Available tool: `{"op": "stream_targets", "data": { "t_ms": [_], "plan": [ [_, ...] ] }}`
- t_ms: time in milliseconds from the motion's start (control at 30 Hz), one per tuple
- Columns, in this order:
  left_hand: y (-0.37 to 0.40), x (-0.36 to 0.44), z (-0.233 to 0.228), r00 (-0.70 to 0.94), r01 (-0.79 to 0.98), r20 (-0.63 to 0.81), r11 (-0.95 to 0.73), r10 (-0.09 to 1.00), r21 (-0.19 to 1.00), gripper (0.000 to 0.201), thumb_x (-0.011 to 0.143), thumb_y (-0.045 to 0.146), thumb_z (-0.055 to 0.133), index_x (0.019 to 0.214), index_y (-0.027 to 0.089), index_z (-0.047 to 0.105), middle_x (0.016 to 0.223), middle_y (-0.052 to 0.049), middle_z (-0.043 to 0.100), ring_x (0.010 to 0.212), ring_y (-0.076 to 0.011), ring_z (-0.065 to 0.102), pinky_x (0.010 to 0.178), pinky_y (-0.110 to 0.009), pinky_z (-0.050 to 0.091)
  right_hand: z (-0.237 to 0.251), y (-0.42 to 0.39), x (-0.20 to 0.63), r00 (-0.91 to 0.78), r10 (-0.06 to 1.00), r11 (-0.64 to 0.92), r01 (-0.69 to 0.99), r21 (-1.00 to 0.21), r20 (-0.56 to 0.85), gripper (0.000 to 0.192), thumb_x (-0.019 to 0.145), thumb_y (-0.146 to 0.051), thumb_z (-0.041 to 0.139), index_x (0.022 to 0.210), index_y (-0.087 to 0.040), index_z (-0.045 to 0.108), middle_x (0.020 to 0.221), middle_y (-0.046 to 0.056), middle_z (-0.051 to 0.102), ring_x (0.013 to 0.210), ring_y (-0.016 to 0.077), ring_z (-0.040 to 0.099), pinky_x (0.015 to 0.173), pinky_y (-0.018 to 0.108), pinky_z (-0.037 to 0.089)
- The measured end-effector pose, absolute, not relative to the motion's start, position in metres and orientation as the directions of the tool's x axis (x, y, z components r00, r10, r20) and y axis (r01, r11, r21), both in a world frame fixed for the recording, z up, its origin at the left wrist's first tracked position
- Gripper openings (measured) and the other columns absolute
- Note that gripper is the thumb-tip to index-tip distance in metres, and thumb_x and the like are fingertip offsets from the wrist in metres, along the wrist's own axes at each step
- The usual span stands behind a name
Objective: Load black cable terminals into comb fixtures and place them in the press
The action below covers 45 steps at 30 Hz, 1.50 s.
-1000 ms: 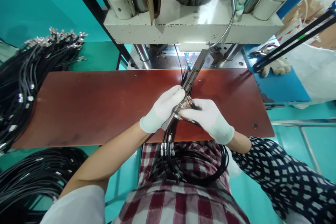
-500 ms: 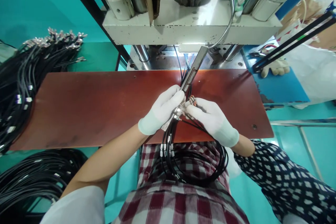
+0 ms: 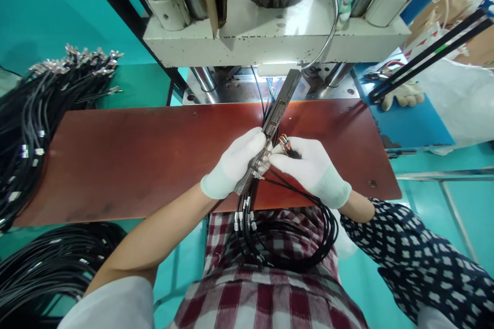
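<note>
My gloved left hand (image 3: 242,157) is closed around a long narrow metal bar (image 3: 281,102) with slots along its face, tilted so its far end points at the press. My gloved right hand (image 3: 309,164) pinches the small metal end fittings of several black cables, with copper-coloured tips (image 3: 284,141) showing above its fingers. Other metal cable ends (image 3: 259,168) lie against the bar's lower half, between the hands. From there the coiled black cables (image 3: 297,264) hang down over the plaid apron on my lap.
A white press (image 3: 278,43) stands beyond the reddish-brown board (image 3: 154,159). Black cables with metal ends (image 3: 73,64) are heaped at left, more coiled cables (image 3: 57,262) below. On the right, a work glove (image 3: 403,95) rests on a blue surface.
The bar has turned in my left hand, so its slotted face shows more. My right hand has shifted slightly, with the copper-coloured tips showing more clearly. The view has moved a little.
</note>
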<state>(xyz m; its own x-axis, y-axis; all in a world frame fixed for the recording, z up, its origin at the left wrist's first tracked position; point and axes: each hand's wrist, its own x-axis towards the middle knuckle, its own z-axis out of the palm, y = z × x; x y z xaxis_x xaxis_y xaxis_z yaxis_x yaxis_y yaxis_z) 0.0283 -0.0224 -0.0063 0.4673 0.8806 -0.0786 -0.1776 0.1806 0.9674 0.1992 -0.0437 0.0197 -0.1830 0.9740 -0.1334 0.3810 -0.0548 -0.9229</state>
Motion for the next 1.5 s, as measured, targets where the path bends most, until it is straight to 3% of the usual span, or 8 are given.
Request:
{"op": "stream_targets", "data": {
  "t_ms": [167, 400, 600, 933, 1133, 1267, 1400, 1500],
  "plan": [
    [-0.024, 0.028, -0.006, 0.463, -0.115, -0.066, 0.134, 0.884, 0.984, 0.037, 0.096, 0.052, 0.046, 0.081, 0.019, 0.049, 0.069, 0.001, 0.051, 0.056, -0.0108, 0.043, 0.053, -0.026, 0.037, 0.019, -0.041, 0.197, -0.221, 0.96, -0.087, 0.351, -0.932, -0.173, 0.017, 0.08, -0.03, 0.063, 0.075, -0.014, 0.065, 0.074, 0.0, 0.064, 0.072, 0.0145, 0.056, 0.067, 0.025, 0.044],
    [-0.025, 0.028, -0.009, 0.329, 0.231, 0.121, -0.204, 0.937, 0.951, 0.031, 0.099, 0.043, 0.047, 0.079, 0.019, 0.045, 0.068, 0.002, 0.045, 0.062, -0.0111, 0.039, 0.061, -0.026, 0.035, 0.007, -0.043, 0.193, -0.164, 0.974, -0.076, 0.421, -0.904, -0.158, 0.023, 0.082, -0.033, 0.063, 0.069, -0.016, 0.055, 0.067, -0.003, 0.055, 0.067, 0.0116, 0.047, 0.061, 0.025, 0.037],
    [-0.023, 0.026, -0.003, 0.459, 0.033, -0.033, 0.02, 0.888, 0.999, 0.036, 0.1, 0.048, 0.042, 0.081, 0.017, 0.046, 0.071, 0.002, 0.046, 0.062, -0.0097, 0.041, 0.058, -0.025, 0.036, 0.01, -0.046, 0.208, -0.328, 0.94, -0.04, 0.172, -0.984, -0.096, 0.019, 0.092, -0.03, 0.051, 0.086, -0.015, 0.061, 0.086, 0.002, 0.061, 0.081, 0.015, 0.055, 0.075, 0.027, 0.044],
    [-0.022, 0.027, -0.004, 0.547, -0.058, -0.065, 0.116, 0.835, 0.992, 0.037, 0.099, 0.049, 0.044, 0.084, 0.015, 0.05, 0.066, 0.002, 0.05, 0.054, -0.0081, 0.042, 0.051, -0.022, 0.036, 0.022, -0.045, 0.222, -0.307, 0.896, -0.253, 0.244, -0.936, -0.322, 0.021, 0.082, -0.033, 0.063, 0.083, -0.013, 0.069, 0.067, -0.002, 0.057, 0.065, 0.0108, 0.05, 0.066, 0.026, 0.041],
    [-0.023, 0.027, -0.004, 0.574, -0.064, -0.087, 0.151, 0.814, 0.987, 0.036, 0.098, 0.05, 0.044, 0.086, 0.016, 0.048, 0.067, 0.002, 0.05, 0.053, -0.0081, 0.043, 0.048, -0.021, 0.036, 0.023, -0.046, 0.212, -0.16, 0.965, -0.174, 0.204, -0.963, -0.208, 0.018, 0.076, -0.031, 0.067, 0.07, -0.015, 0.061, 0.068, -0.002, 0.057, 0.066, 0.0107, 0.048, 0.066, 0.026, 0.04],
    [-0.025, 0.027, -0.002, 0.576, -0.027, -0.105, 0.147, 0.811, 0.989, 0.036, 0.098, 0.051, 0.043, 0.083, 0.018, 0.043, 0.067, 0.003, 0.049, 0.054, -0.0087, 0.043, 0.05, -0.022, 0.038, 0.022, -0.044, 0.207, -0.16, 0.962, -0.184, 0.22, -0.958, -0.222, 0.017, 0.075, -0.029, 0.066, 0.068, -0.015, 0.06, 0.064, -0.003, 0.055, 0.061, 0.0101, 0.047, 0.063, 0.026, 0.039],
    [-0.026, 0.026, -0.002, 0.537, 0.142, -0.042, -0.041, 0.843, 0.989, 0.036, 0.099, 0.049, 0.042, 0.081, 0.018, 0.042, 0.068, 0.003, 0.046, 0.059, -0.0094, 0.042, 0.056, -0.024, 0.038, 0.022, -0.045, 0.204, -0.129, 0.962, -0.199, 0.262, -0.944, -0.239, 0.017, 0.075, -0.029, 0.065, 0.067, -0.015, 0.057, 0.062, -0.004, 0.054, 0.061, 0.0102, 0.047, 0.061, 0.025, 0.038],
    [-0.026, 0.026, -0.006, 0.501, 0.302, 0.046, -0.225, 0.864, 0.927, 0.033, 0.1, 0.045, 0.043, 0.08, 0.019, 0.041, 0.068, 0.004, 0.045, 0.061, -0.0096, 0.041, 0.06, -0.025, 0.036, 0.018, -0.046, 0.202, -0.112, 0.971, -0.171, 0.298, -0.939, -0.213, 0.018, 0.076, -0.028, 0.064, 0.067, -0.016, 0.055, 0.063, -0.004, 0.053, 0.062, 0.01, 0.046, 0.061, 0.025, 0.037]
  ]
}}
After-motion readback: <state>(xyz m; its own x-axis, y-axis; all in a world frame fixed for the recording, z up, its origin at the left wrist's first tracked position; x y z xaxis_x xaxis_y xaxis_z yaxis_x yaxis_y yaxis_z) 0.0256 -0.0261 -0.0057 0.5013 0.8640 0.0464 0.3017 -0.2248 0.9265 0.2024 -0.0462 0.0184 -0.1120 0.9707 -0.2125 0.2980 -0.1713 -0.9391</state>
